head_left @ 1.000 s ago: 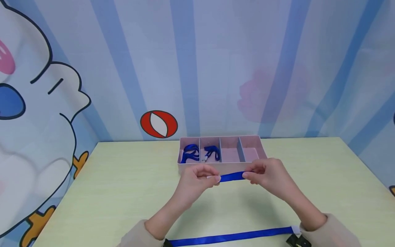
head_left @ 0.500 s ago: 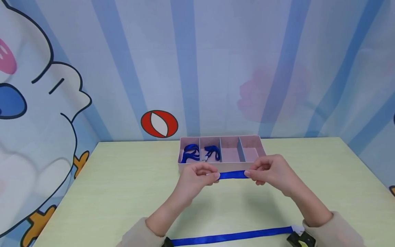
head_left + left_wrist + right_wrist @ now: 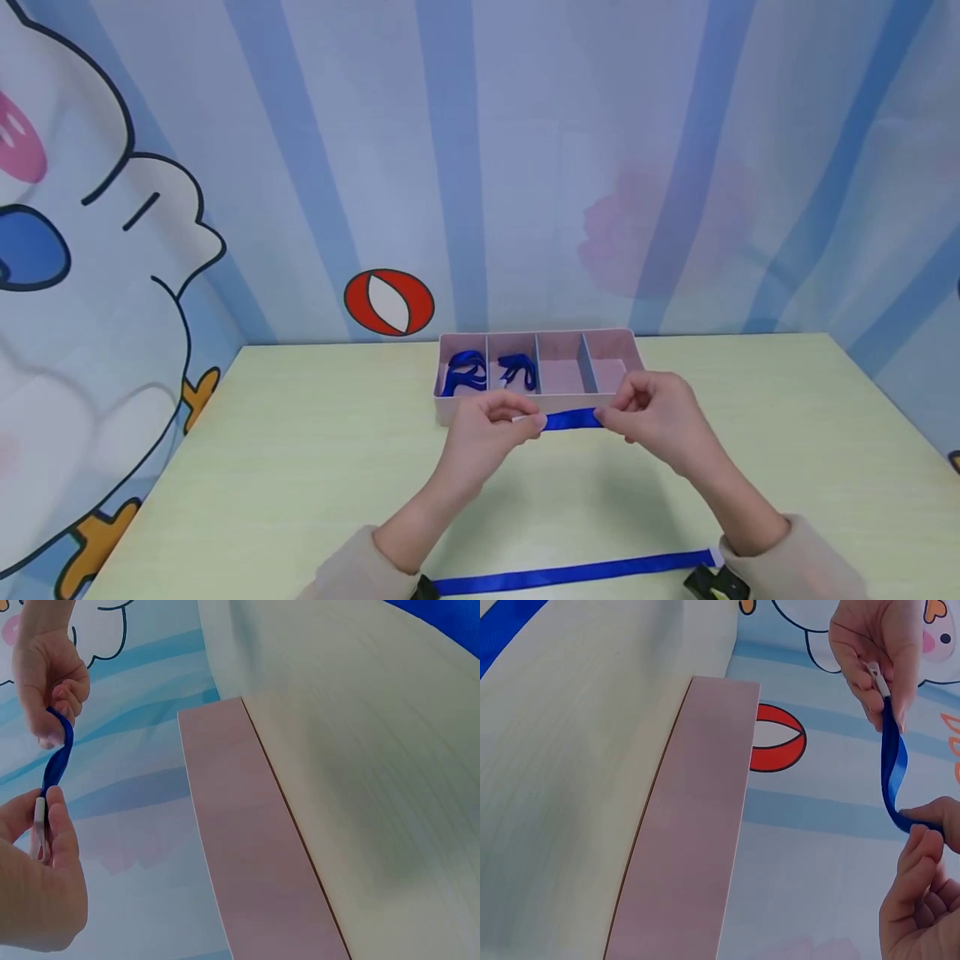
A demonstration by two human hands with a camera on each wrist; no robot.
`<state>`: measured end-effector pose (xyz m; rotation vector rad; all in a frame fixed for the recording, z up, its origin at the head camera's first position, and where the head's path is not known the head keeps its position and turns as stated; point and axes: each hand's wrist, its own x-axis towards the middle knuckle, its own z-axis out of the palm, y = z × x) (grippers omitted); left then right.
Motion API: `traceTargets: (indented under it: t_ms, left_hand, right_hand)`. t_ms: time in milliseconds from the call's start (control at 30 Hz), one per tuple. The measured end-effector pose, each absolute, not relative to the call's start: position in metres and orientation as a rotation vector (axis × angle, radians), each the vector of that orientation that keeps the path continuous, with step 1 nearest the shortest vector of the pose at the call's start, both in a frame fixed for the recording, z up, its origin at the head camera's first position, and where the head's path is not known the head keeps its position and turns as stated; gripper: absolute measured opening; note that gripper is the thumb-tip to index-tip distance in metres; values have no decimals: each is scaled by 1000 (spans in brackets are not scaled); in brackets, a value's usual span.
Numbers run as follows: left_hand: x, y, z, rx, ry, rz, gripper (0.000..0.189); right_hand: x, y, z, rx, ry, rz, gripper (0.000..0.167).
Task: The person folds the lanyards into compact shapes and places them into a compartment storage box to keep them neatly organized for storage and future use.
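Raised in front of the box, a short length of blue lanyard point(image 3: 572, 419) spans the gap between both hands. My left hand point(image 3: 491, 437) pinches its end with a pale clip point(image 3: 40, 825) between thumb and fingers. The right hand point(image 3: 663, 421) pinches the lanyard's other end with thumb and forefinger. In the right wrist view the strap sags and bends near the right thumb. Behind the hands stands a pink box point(image 3: 457, 408) with a row of compartments. Folded blue lanyards point(image 3: 465, 372) lie in its leftmost compartment, and a second bundle point(image 3: 519, 372) lies in the one beside it.
A long blue strap point(image 3: 570, 575) with a white end lies across the table point(image 3: 337, 442) near the front, below both forearms. Black devices point(image 3: 716, 582) sit at the wrists. A printed curtain point(image 3: 525, 167) closes off the back behind the box.
Both hands keep their pinch on the lanyard. They have risen slightly, and the left hand has shifted a little to the right, shortening the visible strap. The box and its contents stay put.
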<state>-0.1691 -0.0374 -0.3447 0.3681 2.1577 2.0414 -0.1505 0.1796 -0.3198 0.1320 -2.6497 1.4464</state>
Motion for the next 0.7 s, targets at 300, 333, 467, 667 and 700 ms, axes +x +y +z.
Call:
traceTargets:
  t_ms: [300, 333, 467, 667, 700]
  left_hand:
    - [-158, -28, -339, 359, 2149, 2093, 15]
    - [-157, -27, -339, 357, 2148, 2099, 15]
    - [-155, -24, -338, 360, 2145, 2130, 16]
    - [-153, -21, -340, 373, 2140, 2167, 18]
    - [-153, -21, -340, 378, 2138, 2171, 18]
  right_hand:
    - [-143, 169, -316, 81, -2601, 1494, 16]
    - [-143, 169, -316, 87, -2594, 1531, 17]
    - [-142, 167, -316, 117, -2557, 1747, 23]
    - [-144, 166, -317, 105, -2504, 1993, 22]
    - [-144, 166, -318, 102, -2499, 2013, 22]
